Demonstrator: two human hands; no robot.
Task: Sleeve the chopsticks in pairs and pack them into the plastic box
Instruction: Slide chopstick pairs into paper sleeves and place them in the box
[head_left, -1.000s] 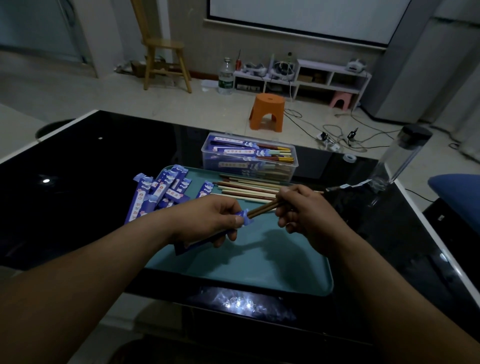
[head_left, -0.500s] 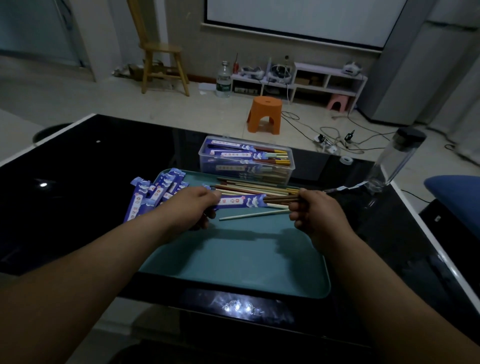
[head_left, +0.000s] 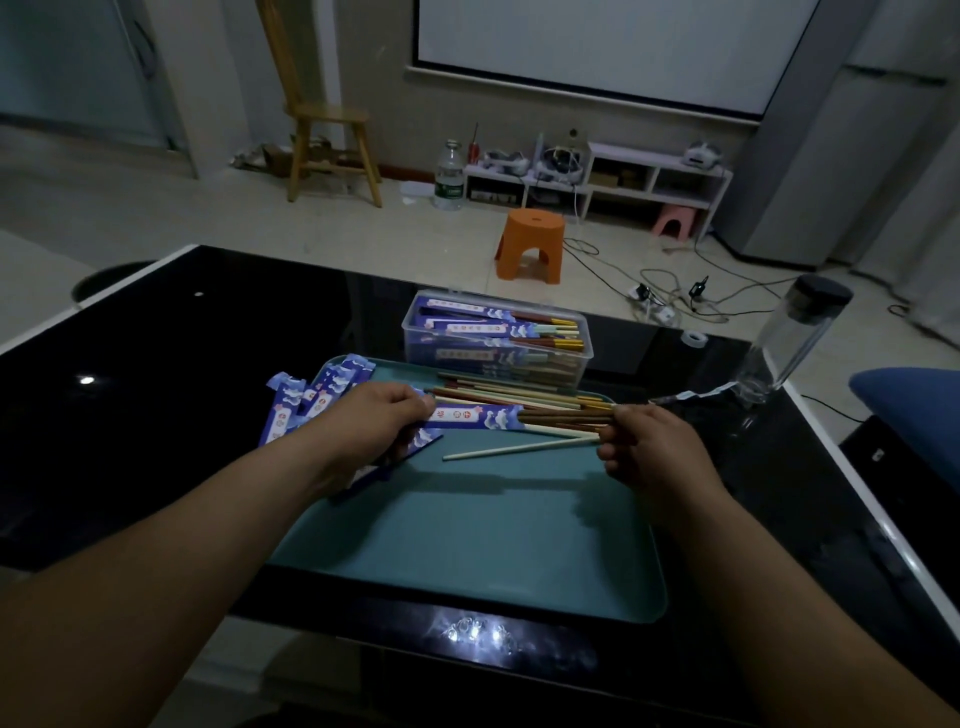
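Hands are held apart now: left hand (head_left: 374, 423) is clamped on the closed end of a sleeve (head_left: 475, 418), and right hand (head_left: 647, 441) is curled round the bare ends of a brown pair (head_left: 563, 415). A second ago only the tips had been entered at the sleeve mouth, and the hands were almost touching. Since then the pair has been pushed well in and the sleeve turned level, over the far part of the tray (head_left: 467, 545). Little has changed in the last half second. Sleeving of this pair is judged all but done; only the handle ends are left showing, as on the packed pairs. Box (head_left: 410, 338) is stood just behind the tray on the table (head_left: 156, 389), already partly filled with sleeved pairs. A transfer to the box is judged to be next. Loose chopsticks (head_left: 519, 397) and one cream stick (head_left: 519, 448) are left on the tray, with empty sleeves (head_left: 304, 402) at its left edge, so much of the task remains.
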